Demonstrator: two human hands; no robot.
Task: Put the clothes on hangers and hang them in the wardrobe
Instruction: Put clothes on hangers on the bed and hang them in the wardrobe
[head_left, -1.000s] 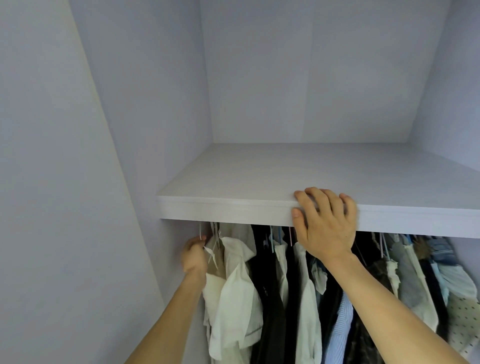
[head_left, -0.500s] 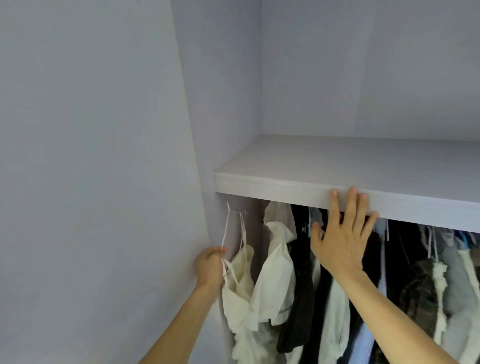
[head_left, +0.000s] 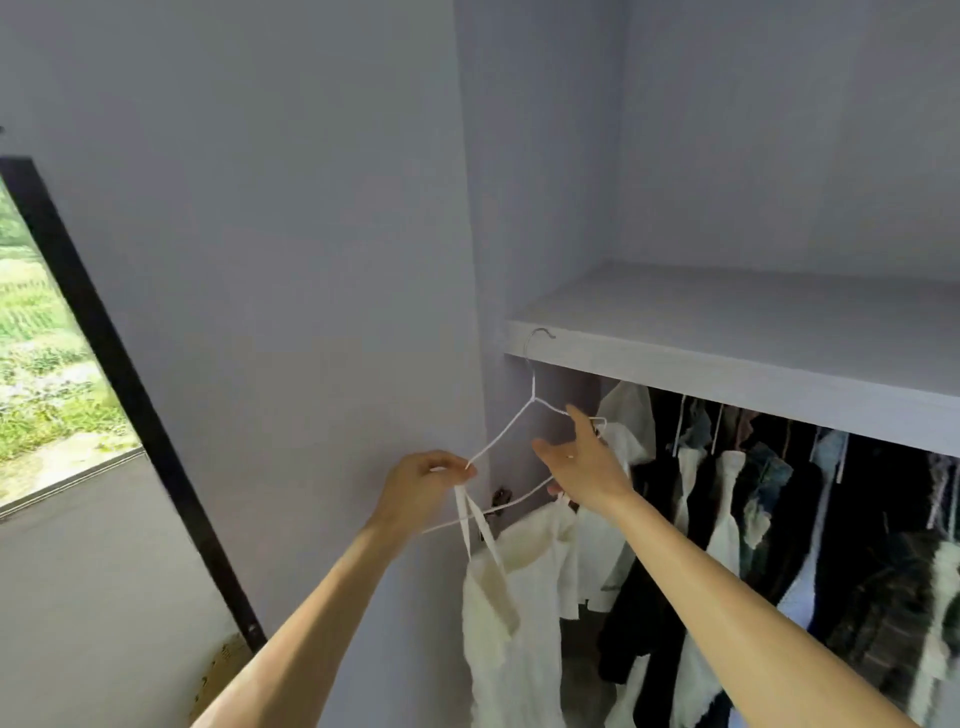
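A thin white wire hanger (head_left: 511, 423) hangs tilted in front of the wardrobe's left end, its hook up by the shelf edge. A cream strappy top (head_left: 511, 618) dangles from it by two straps. My left hand (head_left: 423, 486) pinches the hanger's left tip together with the straps. My right hand (head_left: 582, 462) reaches forward with fingers spread, against the hanger's right side; whether it grips the wire I cannot tell. Several garments (head_left: 727, 514), white, black and blue, hang in a row under the shelf.
A white shelf (head_left: 753, 332) spans the wardrobe above the hanging clothes. The wardrobe's left side panel (head_left: 509, 208) rises behind the hanger. A black-framed window (head_left: 104, 332) showing greenery is at the far left.
My view has swung left and back. The hanger with the cream top has come out from under the shelf. My right hand left the shelf edge and moved to the hanger.
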